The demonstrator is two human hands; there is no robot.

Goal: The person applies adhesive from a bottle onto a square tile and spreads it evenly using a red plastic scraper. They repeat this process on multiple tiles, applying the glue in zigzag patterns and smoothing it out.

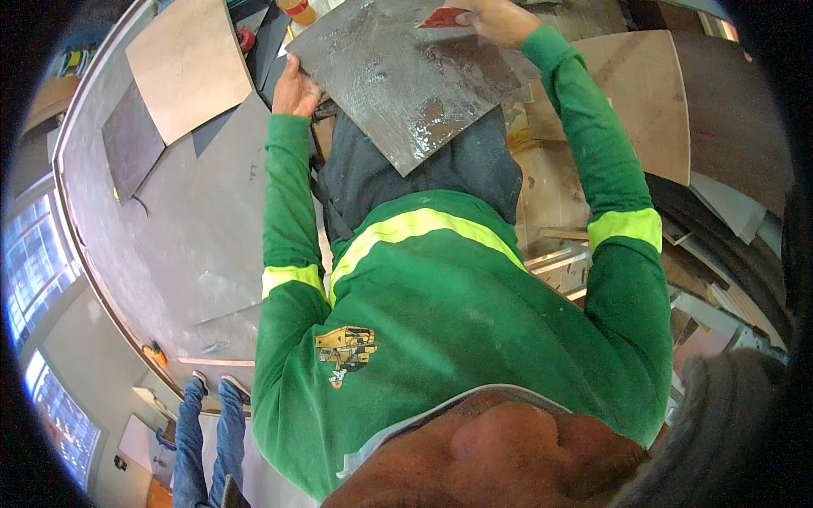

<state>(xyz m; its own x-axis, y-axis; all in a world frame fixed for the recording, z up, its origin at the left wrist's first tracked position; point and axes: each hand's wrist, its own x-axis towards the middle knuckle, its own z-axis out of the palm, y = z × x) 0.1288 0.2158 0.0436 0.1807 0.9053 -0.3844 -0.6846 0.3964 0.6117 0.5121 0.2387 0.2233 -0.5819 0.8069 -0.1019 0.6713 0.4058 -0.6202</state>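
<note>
Wearing one green sweatshirt (474, 313) with three yellow bands, one per sleeve and one at the waist; on the chest, one printed yellow machine (345, 343) with lettering too small to read. Across the dark trousers (364, 161), one dark, wet-streaked sheet (398, 80), corner toward the body. Pinching its left edge with the left hand (296, 91), thumb uppermost; gripping one red flat tool (440, 17) in the right hand (500, 21), apparently against the sheet's far part, though cut close by the rim. To the right, one tan board (648, 106). To the left, on the grey surface (186, 245), faint unreadable marks (253, 173) and one beige sheet (190, 63). Farther off, two legs in blue jeans (227, 432) and two windows (38, 262).
</note>
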